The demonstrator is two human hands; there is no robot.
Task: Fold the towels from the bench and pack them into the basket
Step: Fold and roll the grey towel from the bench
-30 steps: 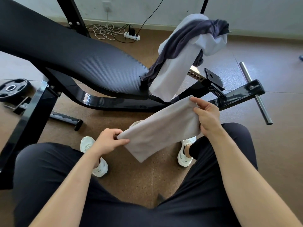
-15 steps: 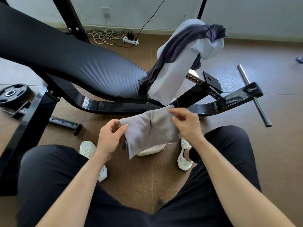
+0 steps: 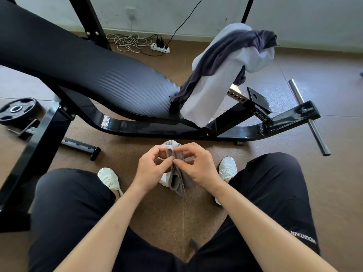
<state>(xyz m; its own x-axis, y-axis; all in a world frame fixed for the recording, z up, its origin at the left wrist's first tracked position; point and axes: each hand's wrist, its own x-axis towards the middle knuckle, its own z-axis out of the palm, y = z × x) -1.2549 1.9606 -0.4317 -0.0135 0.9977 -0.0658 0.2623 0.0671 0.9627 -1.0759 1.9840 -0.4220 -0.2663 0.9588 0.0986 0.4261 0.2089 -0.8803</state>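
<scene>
Left hand [image 3: 152,168] and right hand [image 3: 198,166] side by side between the knees, fingers curled, each pinching the top edge of a folded grey towel [image 3: 177,178] hanging over the floor, white towel [image 3: 212,89] and dark towel [image 3: 218,61] draped on the bench [image 3: 94,75] end, far right.

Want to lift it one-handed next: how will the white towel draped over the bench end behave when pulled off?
Probably floppy: the white towel hangs limp over the bench end, so it should sag from wherever it is gripped. It likely drags the dark towel along, since that lies across it. It seems light, given its thin folds.
</scene>
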